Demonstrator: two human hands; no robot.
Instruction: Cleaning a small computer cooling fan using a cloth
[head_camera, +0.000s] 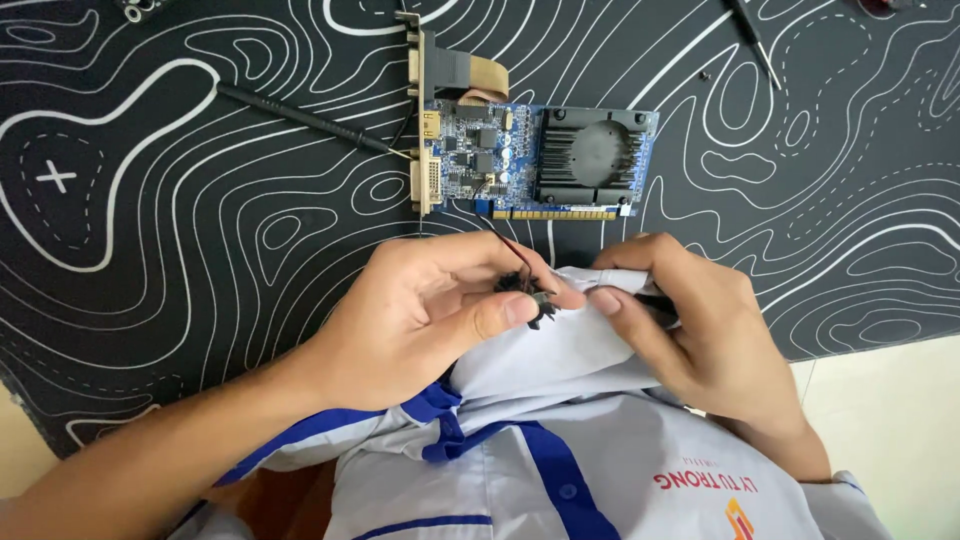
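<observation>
We look down on a tabletop (880, 420) of pale cream colour, bare at the lower right and showing again as a sliver at the lower left corner. Most of it lies under a black desk mat (200, 300) printed with white contour lines — looping bands, some dashed, and a small white cross toward the left. The mat's edge runs aslant across the lower right. Light is soft and even, with no hard shadows — walls, floor and windows are out of view.
</observation>
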